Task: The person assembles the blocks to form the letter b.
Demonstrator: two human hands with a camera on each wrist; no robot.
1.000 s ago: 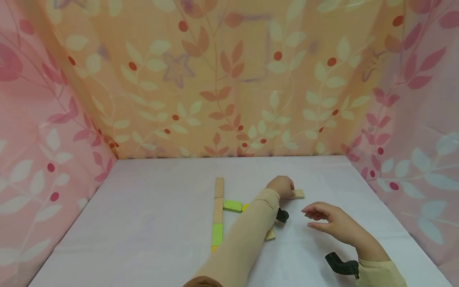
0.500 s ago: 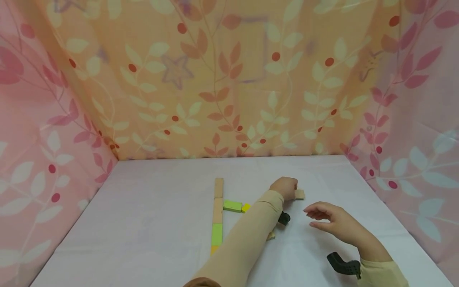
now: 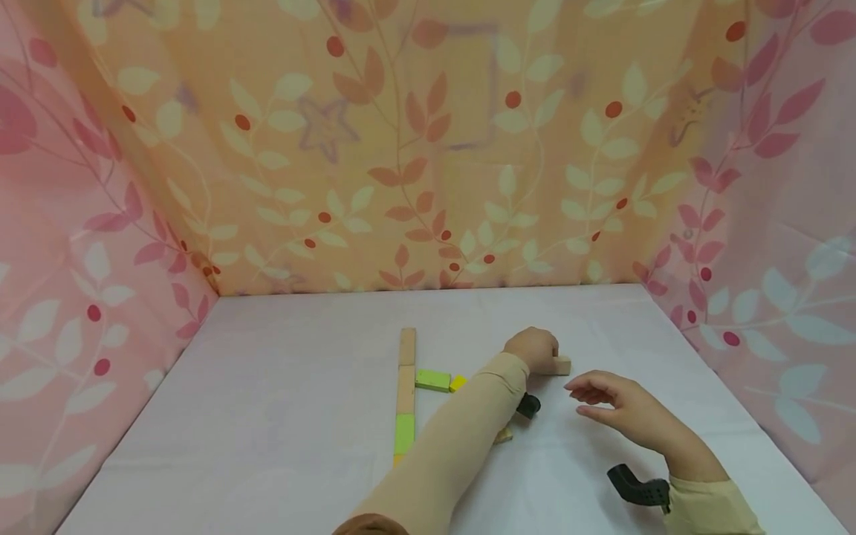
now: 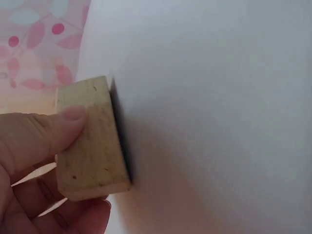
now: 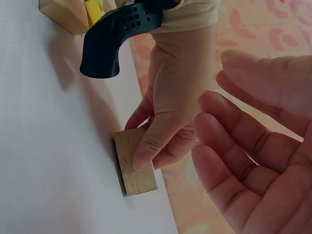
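Note:
My left hand reaches across to the right side of the white table and pinches a plain wooden block. In the left wrist view the thumb presses on the broad face of this block, with other fingers behind it. A dark shadow line runs along the block's edge beside the white cloth. My right hand hovers close by with fingers loosely bent and nothing in them. The right wrist view has its fingers apart from the held block.
Plain, green and yellow blocks form an upright line, including a green block. A second green block and a yellow block branch rightward. My left sleeve covers part of the layout; a wooden block peeks out beside it.
My left hand has shifted slightly to the right, and the wooden block in it has moved and turned a little. The right hand has barely moved.

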